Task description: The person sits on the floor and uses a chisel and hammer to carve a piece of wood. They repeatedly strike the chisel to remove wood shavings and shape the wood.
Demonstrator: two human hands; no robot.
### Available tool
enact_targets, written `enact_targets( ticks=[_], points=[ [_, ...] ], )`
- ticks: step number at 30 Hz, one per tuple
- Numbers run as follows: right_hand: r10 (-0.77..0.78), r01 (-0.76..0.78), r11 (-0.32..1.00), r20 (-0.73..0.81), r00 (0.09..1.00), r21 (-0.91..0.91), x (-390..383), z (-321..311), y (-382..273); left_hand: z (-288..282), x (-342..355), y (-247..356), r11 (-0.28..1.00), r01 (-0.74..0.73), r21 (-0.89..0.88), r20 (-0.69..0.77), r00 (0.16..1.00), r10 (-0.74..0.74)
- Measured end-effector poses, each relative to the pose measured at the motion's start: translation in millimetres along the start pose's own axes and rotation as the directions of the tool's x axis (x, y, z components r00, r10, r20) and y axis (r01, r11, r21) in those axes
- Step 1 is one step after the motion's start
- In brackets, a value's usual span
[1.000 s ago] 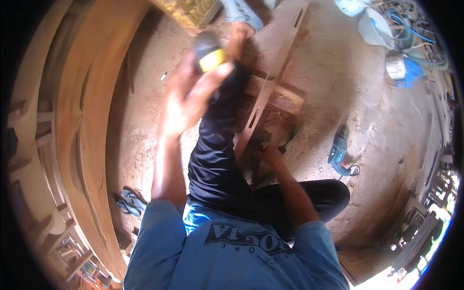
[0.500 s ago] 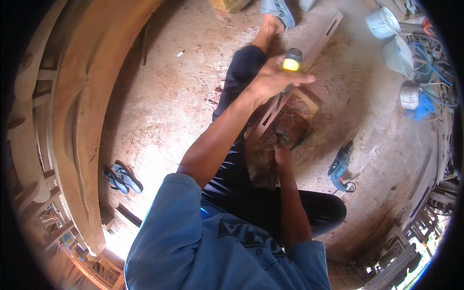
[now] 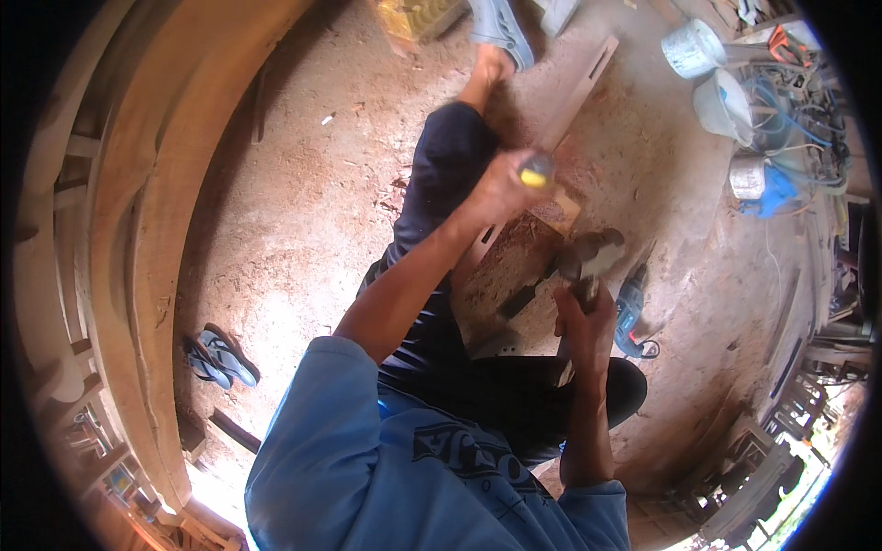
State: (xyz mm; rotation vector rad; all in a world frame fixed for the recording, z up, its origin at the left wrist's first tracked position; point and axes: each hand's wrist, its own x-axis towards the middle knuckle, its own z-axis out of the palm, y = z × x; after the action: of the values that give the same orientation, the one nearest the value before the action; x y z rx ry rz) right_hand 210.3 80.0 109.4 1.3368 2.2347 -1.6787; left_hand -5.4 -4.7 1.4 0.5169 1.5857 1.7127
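Note:
My left hand (image 3: 494, 191) is closed around the black and yellow handle of a chisel (image 3: 535, 174), held above a long wooden plank (image 3: 571, 103) with slots cut in it. The hand covers the chisel's blade, so I cannot tell whether its tip touches the wood. In my right hand (image 3: 588, 321) is a hammer (image 3: 593, 255), its metal head raised to the right of the plank. Beneath the plank, a wooden block (image 3: 557, 213) partly shows. A dark-handled tool (image 3: 520, 301) lies on the floor between my legs.
A power drill (image 3: 630, 314) rests on the floor to the right. White buckets (image 3: 694, 50), a blue bag (image 3: 779, 191) and tangled hoses crowd the far right. Large timber (image 3: 147, 239) runs along the left side. A pair of sandals (image 3: 220, 356) sits near it. Wood chips litter the floor.
My right hand has come up and to the right with the hammer, from low beside the block. My left hand with the chisel has shifted down and slightly left in view.

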Motion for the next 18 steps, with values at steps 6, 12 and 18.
enact_targets(
  ticks=[6, 12, 18],
  points=[
    [-0.86, 0.814, 0.462, 0.047, 0.509, -0.352, -41, 3, -2, 8, -74, -23, 0.83, -0.528, 0.182, 0.279, 0.837, 0.471],
    [-0.929, 0.958, 0.215, 0.262, 0.26, -0.188, -43, 14, -9, -3, -99, -34, 0.793, -0.575, 0.202, 0.326, 0.803, 0.499],
    [-0.632, 0.691, 0.518, 0.319, 0.706, -0.504, -27, 35, -2, -6, -93, -40, 0.79, -0.573, 0.216, 0.36, 0.799, 0.482]
  ],
)
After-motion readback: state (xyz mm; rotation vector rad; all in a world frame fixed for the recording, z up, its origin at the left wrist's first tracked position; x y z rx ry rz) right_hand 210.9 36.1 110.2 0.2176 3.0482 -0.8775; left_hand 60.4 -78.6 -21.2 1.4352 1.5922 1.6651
